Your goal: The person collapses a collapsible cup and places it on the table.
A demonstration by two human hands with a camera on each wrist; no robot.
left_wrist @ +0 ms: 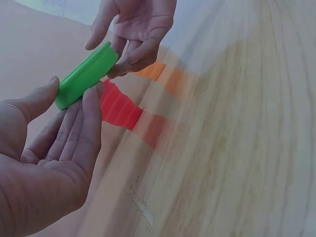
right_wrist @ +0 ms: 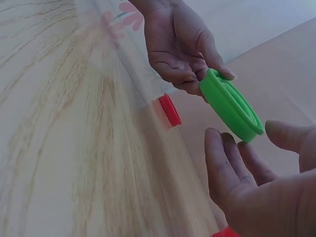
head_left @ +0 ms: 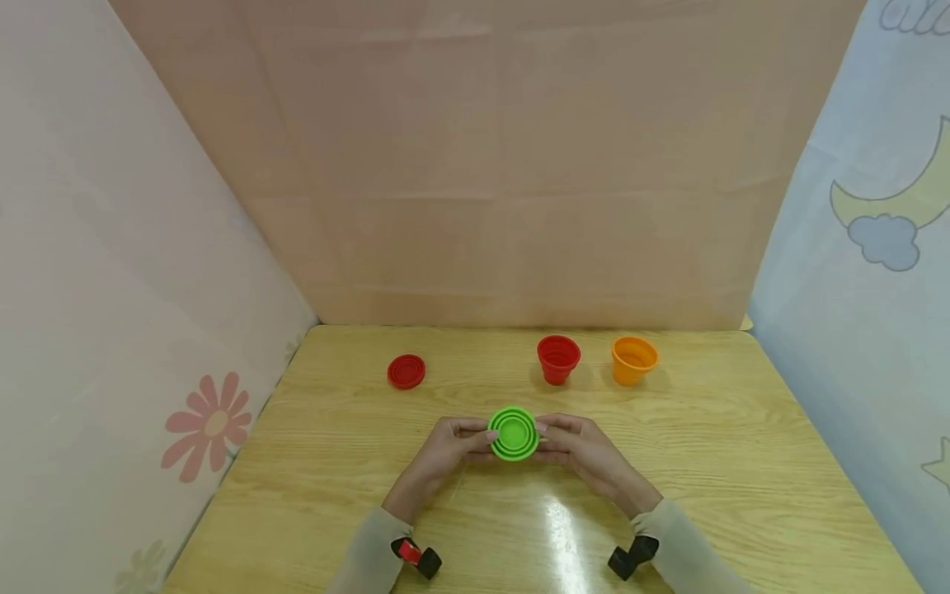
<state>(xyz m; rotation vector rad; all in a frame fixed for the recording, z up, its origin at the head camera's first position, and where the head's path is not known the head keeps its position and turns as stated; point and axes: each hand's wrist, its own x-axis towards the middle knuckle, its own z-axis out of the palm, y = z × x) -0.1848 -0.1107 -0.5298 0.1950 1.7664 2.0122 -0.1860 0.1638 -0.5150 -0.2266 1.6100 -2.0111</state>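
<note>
A green collapsible cup [head_left: 514, 434], flattened into concentric rings, is held above the table in front of me. My left hand [head_left: 454, 445] pinches its left edge, thumb on the upper side and fingers beneath; the left wrist view shows this grip on the green cup [left_wrist: 86, 76]. At the opposite edge is my right hand [head_left: 582, 452]. In the right wrist view, the right hand's fingertips [right_wrist: 243, 146] are at the underside of the green cup [right_wrist: 232, 106]. The right thumb stands slightly off the rim in the left wrist view.
Beyond the hands, a red cup [head_left: 558, 360] and an orange cup [head_left: 633, 360] stand expanded on the wooden table [head_left: 334, 462]. Farther left lies a flattened red cup [head_left: 406, 372]. A brown backdrop [head_left: 490, 165] rises behind the table, with patterned walls on both sides.
</note>
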